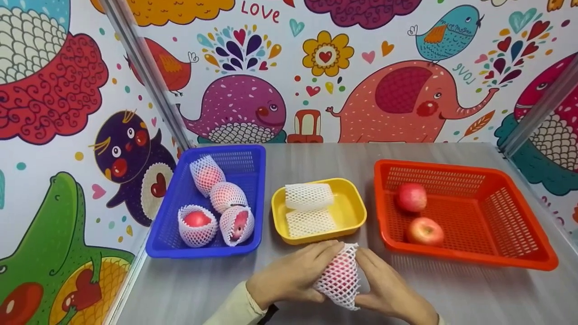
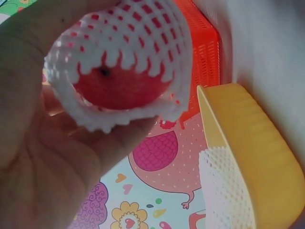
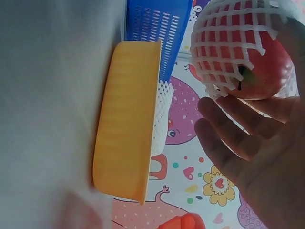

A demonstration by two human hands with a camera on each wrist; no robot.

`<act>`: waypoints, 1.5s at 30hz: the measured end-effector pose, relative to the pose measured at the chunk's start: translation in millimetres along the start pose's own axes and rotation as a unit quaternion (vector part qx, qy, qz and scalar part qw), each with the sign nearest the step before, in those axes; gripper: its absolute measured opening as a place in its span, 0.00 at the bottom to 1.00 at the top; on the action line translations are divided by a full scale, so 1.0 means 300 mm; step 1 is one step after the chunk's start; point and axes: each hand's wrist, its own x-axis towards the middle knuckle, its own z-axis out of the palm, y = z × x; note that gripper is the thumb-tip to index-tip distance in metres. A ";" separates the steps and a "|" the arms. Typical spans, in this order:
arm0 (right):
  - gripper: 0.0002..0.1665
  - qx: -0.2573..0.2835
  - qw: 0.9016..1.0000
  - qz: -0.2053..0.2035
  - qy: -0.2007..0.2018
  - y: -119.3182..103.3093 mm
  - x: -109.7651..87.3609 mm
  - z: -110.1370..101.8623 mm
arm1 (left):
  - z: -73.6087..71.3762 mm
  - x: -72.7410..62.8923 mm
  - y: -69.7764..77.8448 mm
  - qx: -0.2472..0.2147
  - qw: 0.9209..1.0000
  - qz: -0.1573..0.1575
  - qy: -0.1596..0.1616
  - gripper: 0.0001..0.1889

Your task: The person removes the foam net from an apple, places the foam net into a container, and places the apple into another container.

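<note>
Left hand [image 1: 293, 273], fingers curled, grips a netted apple [image 1: 339, 276]. Loosely curved, the right hand [image 1: 389, 285] holds its other side.

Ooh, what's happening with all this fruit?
A person holds an apple in a white foam net, with the left hand on one side and the right hand on the other. Four netted fruits sit in the blue basket, two bare apples in the red basket, and two spare nets in the yellow tray.
</note>
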 end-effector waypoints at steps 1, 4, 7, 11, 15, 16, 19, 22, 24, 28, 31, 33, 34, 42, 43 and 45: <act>0.49 0.007 1.000 0.000 0.002 0.003 0.000 -0.001 | -0.001 -0.001 -0.001 -0.003 1.000 -0.001 0.000 0.57; 0.49 0.025 1.000 -0.001 0.013 0.009 -0.002 -0.004 | -0.002 -0.009 -0.004 -0.012 1.000 -0.009 -0.002 0.56; 0.50 0.036 0.999 0.003 0.025 0.012 -0.006 -0.007 | -0.001 -0.017 -0.007 -0.024 1.000 -0.020 0.004 0.52; 0.52 0.041 0.998 0.022 0.036 0.014 -0.010 -0.008 | 0.000 -0.027 -0.010 -0.022 0.999 -0.037 0.023 0.45; 0.53 0.030 0.998 0.038 0.045 0.019 -0.020 -0.013 | -0.009 -0.036 -0.018 -0.016 0.997 -0.058 0.045 0.28; 0.53 0.028 0.998 0.039 0.048 0.021 -0.023 -0.014 | -0.012 -0.037 -0.021 -0.012 0.997 -0.060 0.051 0.22; 0.55 0.027 0.997 0.036 0.057 0.023 -0.025 -0.018 | -0.022 -0.039 -0.031 -0.009 0.996 -0.061 0.058 0.11; 0.55 0.038 0.997 0.041 0.052 0.021 -0.025 -0.024 | -0.028 -0.041 -0.039 -0.001 0.996 -0.059 0.061 0.11; 0.55 0.045 0.997 0.046 0.048 0.019 -0.026 -0.030 | -0.032 -0.043 -0.044 0.001 0.996 -0.063 0.058 0.11; 0.57 0.047 0.996 0.050 0.053 0.022 -0.031 -0.046 | -0.040 -0.054 -0.057 0.004 0.994 -0.094 0.047 0.10; 0.58 0.041 0.996 0.061 0.059 0.026 -0.040 -0.059 | -0.051 -0.059 -0.070 0.014 0.990 -0.129 0.047 0.08; 0.59 0.036 0.995 0.072 0.062 0.028 -0.049 -0.067 | -0.062 -0.058 -0.080 0.030 0.987 -0.148 0.056 0.08; 0.59 0.034 0.994 0.077 0.062 0.028 -0.054 -0.071 | -0.068 -0.056 -0.086 0.041 0.985 -0.155 0.062 0.08; 0.56 0.030 0.994 0.091 0.045 0.031 -0.081 -0.074 | -0.130 -0.017 -0.153 0.111 0.970 -0.182 0.119 0.09; 0.56 0.028 0.994 0.094 0.043 0.030 -0.083 -0.074 | -0.131 -0.011 -0.161 0.111 0.968 -0.187 0.123 0.09; 0.55 0.024 0.994 0.100 0.038 0.026 -0.088 -0.077 | -0.129 0.001 -0.173 0.111 0.965 -0.202 0.125 0.09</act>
